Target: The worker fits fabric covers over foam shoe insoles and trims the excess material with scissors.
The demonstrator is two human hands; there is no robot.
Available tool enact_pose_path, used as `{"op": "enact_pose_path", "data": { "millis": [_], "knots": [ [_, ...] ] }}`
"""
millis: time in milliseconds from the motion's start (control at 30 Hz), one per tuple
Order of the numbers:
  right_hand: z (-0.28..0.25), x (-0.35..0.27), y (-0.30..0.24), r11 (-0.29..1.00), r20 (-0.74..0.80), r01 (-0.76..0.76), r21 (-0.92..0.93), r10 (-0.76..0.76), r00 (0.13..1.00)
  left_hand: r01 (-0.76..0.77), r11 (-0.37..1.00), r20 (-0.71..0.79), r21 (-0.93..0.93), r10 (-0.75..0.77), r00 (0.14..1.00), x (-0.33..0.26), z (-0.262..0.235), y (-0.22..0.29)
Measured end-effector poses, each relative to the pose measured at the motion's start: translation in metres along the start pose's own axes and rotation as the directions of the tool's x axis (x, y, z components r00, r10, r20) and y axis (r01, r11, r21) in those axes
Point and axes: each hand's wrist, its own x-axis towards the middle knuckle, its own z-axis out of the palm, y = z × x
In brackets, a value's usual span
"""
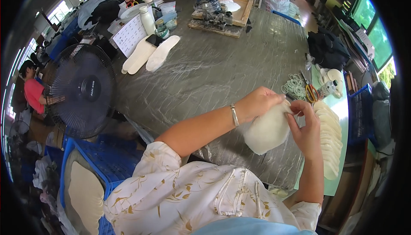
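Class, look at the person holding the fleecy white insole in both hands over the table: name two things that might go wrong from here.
1. The fleecy insole is pinched only at its top edge by the left hand and right hand; it may slip down.
2. The stack of insoles lies right beside the right forearm near the table edge; a nudge might topple it.

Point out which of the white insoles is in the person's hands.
The fluffy white insole held between left hand and right hand; the pair by the fan and the stack lie untouched.

Workshop: insole stacks [332, 141], worktable [222, 72], blue crates [107, 158].
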Motion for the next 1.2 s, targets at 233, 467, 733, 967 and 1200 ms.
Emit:
{"op": "enact_pose_path", "data": {
  "millis": [233, 467, 733, 967, 1200],
  "knots": [
    [-0.007, 0.002, -0.018, 1.000, 0.116, -0.003, 0.005, 0.002, 0.993, 0.024, 1.000, -0.050, -0.005, -0.024, 0.998, 0.002, 0.009, 0.014],
    [-0.017, -0.014, -0.029, 0.998, 0.049, 0.049, -0.036, -0.047, 0.998, -0.109, 0.871, -0.003, 0.479, 0.125, 0.992, -0.004, 0.022, 0.034],
    [-0.019, -0.008, -0.025, 0.895, 0.101, 0.419, -0.155, -0.408, 0.908, -0.103, 0.858, -0.206, 0.503, 0.235, 0.950, 0.021, -0.009, 0.038],
    [-0.012, -0.044, -0.031, 0.872, 0.213, 0.487, -0.047, -0.468, 0.858, -0.004, 0.580, -0.328, 0.815, 0.466, 0.822, 0.051, -0.053, 0.030],
    [-0.018, -0.106, -0.066, 0.822, 0.413, 0.320, 0.470, -0.526, 0.744, 0.342, 0.098, -0.292, 0.934, 0.761, 0.580, 0.059, -0.172, 0.045]
  ]
}}
